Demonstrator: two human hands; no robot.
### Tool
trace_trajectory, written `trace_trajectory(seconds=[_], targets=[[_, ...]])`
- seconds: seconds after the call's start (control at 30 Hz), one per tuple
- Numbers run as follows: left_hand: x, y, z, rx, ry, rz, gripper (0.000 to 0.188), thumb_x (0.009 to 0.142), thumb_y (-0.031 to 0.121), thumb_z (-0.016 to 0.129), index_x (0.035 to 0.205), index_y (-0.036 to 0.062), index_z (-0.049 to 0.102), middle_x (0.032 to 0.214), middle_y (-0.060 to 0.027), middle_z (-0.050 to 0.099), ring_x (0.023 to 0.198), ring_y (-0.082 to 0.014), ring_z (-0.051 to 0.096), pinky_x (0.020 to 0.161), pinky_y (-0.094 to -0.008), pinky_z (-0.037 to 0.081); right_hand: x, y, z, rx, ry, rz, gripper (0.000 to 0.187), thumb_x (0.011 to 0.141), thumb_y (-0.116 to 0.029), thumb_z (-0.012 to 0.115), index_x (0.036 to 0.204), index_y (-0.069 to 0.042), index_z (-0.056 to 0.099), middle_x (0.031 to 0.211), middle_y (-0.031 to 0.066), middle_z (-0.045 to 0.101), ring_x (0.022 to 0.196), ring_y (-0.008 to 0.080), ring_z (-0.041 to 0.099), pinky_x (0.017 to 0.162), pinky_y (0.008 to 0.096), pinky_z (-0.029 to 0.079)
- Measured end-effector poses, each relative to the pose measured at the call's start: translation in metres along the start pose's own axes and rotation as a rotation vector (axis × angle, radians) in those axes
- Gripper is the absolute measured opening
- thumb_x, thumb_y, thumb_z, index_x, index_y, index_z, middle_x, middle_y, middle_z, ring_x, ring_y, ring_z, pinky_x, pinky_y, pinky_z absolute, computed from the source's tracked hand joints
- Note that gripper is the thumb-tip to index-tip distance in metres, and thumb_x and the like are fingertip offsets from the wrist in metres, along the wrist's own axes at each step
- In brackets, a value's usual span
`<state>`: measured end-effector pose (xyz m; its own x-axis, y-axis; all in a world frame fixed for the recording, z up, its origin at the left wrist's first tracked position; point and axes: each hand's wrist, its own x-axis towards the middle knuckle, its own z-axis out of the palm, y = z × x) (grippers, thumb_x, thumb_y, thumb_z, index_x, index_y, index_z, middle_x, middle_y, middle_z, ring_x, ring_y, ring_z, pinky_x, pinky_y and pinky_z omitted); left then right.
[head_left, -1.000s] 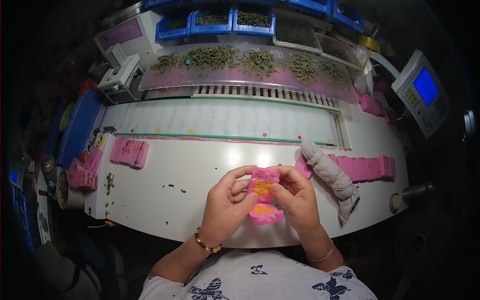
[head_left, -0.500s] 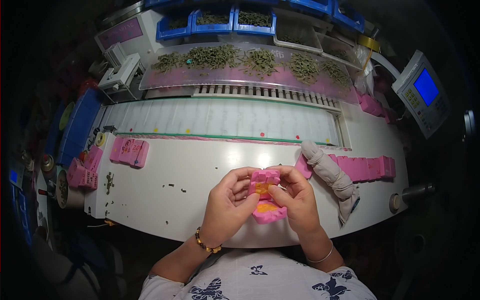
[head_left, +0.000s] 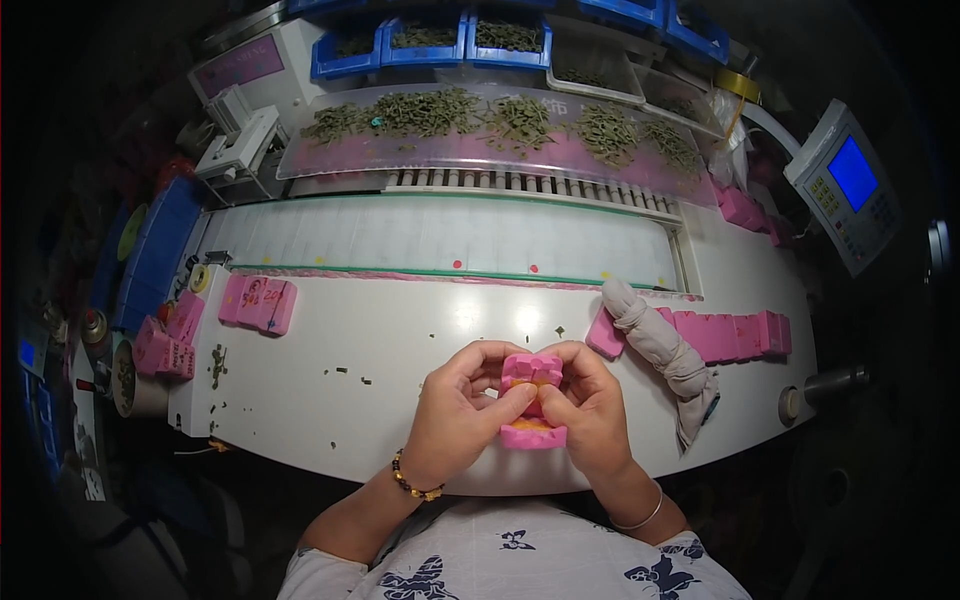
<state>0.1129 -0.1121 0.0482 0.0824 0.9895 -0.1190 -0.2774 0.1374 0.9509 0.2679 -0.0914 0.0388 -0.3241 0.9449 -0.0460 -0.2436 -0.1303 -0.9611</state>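
Observation:
A pink rubber mould [head_left: 533, 437] with orange-yellow inner faces is held spread apart between my hands, just over the near middle of the white table. My left hand [head_left: 462, 400] grips its left side, fingers behind it and thumb pressed onto the orange inside. From the right, my right hand [head_left: 592, 408] grips it the same way. Both thumb tips nearly meet at the middle of the mould and cover part of its inner face. Whether anything small sits under the thumbs is hidden.
A rolled grey-white cloth [head_left: 655, 345] lies to the right, beside a row of pink moulds [head_left: 715, 338]. More pink moulds [head_left: 258, 304] stand at left. Beyond runs a pale conveyor belt [head_left: 430, 232], then a clear tray [head_left: 455, 155] with green pieces. A control panel [head_left: 850, 185] stands at far right.
My left thumb has moved up and inward onto the mould's inner face, beside the right thumb. The mould has tilted, its lower part showing less orange. Coloured dots on the belt have shifted left.

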Motion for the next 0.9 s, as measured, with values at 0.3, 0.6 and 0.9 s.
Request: trace_trajectory(seconds=[0.3,0.6,0.9], targets=[[-0.004,-0.013,0.006,-0.115,0.106,0.047,0.03,0.088,0.001,0.064,0.115,-0.0057,0.053,0.106,-0.0097,0.062,0.097,-0.0107,0.061,0.079,-0.022,0.054,-0.002,0.006,0.003,-0.038,0.026,-0.047,0.024,0.083,0.004,0.054,0.107,0.001,0.055,0.096,0.0004,0.056,0.082,0.0039,0.051,0.07,0.0189,0.042],[-0.004,-0.01,0.005,-0.013,0.132,0.132,0.031,0.087,0.004,0.065,0.116,-0.0046,0.055,0.105,-0.0086,0.064,0.091,-0.0107,0.064,0.076,-0.0227,0.054,0.001,-0.002,0.002,-0.091,-0.014,-0.096,0.023,0.086,0.003,0.055,0.109,0.002,0.055,0.098,0.003,0.057,0.089,0.0069,0.055,0.078,0.0229,0.047],[-0.007,-0.015,0.007,0.048,0.147,0.167,0.03,0.087,0.004,0.066,0.115,-0.0034,0.057,0.104,-0.0083,0.066,0.089,-0.0108,0.065,0.073,-0.0221,0.054,0.0,-0.001,0.002,-0.02,0.012,-0.06,0.02,0.085,0.005,0.054,0.105,0.003,0.054,0.096,0.004,0.057,0.087,0.0075,0.056,0.08,0.0233,0.048]])
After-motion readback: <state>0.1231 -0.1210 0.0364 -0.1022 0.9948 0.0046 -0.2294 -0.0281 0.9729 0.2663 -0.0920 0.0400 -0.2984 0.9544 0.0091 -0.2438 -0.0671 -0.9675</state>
